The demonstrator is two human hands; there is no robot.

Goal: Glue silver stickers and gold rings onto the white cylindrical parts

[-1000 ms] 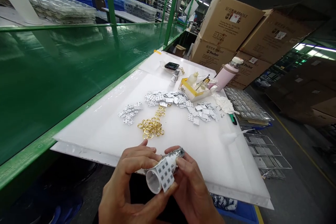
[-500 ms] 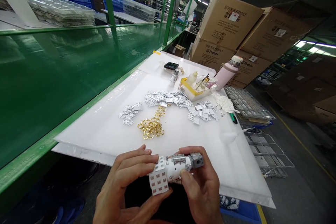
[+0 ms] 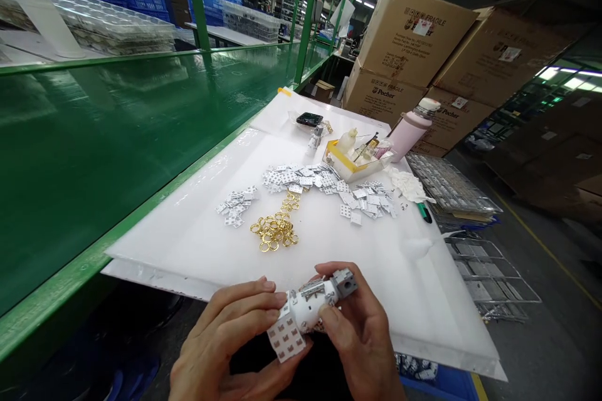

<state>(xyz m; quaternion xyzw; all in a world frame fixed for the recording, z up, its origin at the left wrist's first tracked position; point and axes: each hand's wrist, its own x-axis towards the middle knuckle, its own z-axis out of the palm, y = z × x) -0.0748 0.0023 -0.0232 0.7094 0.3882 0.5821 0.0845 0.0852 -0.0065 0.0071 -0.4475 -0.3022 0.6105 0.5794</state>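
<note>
Between my two hands, just off the table's near edge, is a white and grey model part (image 3: 308, 310) with a round body and a grey block at its right end. My right hand (image 3: 360, 332) is closed around that body, thumb in front. At its left end sits a white panel with square holes (image 3: 286, 339). Fingers of my left hand (image 3: 235, 332) press on the panel from above, with the thumb below it. Beyond the hands lie a pile of gold rings (image 3: 274, 232) and heaps of small white perforated plates (image 3: 301, 178).
A yellow-edged tray (image 3: 353, 166) with a small bottle and tools stands at the back, beside a pink flask (image 3: 411, 131). Another white model part (image 3: 314, 141) and a phone (image 3: 309, 119) are farther off. A green conveyor belt (image 3: 141, 125) runs along the left; cardboard boxes (image 3: 414, 31) stand behind.
The model part has tilted, its grey end now higher and slightly left and its panel end lower. Both hands keep their hold. The whole view has shifted slightly.
</note>
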